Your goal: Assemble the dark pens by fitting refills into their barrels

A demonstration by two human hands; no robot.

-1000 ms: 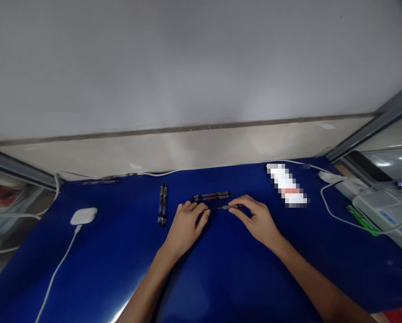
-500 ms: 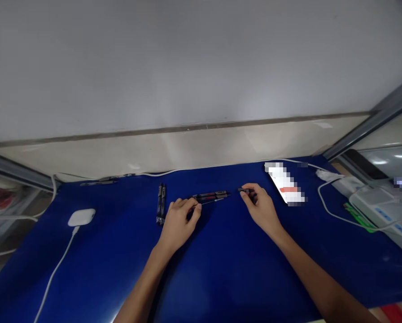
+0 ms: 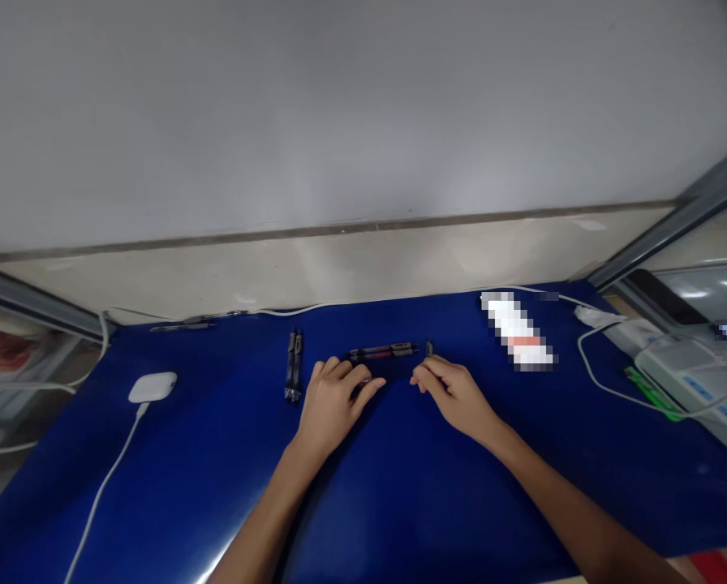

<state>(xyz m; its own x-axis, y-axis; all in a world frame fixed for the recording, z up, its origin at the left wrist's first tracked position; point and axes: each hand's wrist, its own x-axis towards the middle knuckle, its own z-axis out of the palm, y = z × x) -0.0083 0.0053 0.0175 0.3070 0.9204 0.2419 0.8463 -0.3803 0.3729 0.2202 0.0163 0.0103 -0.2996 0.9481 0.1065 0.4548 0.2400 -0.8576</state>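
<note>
We log both forearms reaching in from the near edge over the glossy blue table cover (image 3: 400, 503). Left hand (image 3: 330, 401) rests on the cover, fingers curled loosely together, tips by the near end of a thin dark pen part that runs toward the right hand; whether they pinch it we cannot tell. Right hand (image 3: 454, 391) has thumb and forefinger drawn together at the other end; a grip is not resolvable either. Judged: the two hands bracket the part to keep it aligned.

Just beyond the fingertips lies the dark pen with red band (image 3: 383, 352), flat, long axis left–right, parallel to the table's far edge. A small dark pen cap (image 3: 428, 348) stands just off its right end. Left of these, two dark pens (image 3: 294, 367) lie side by side, pointing near–far. Farther left: white oval charger (image 3: 152, 387).
</note>
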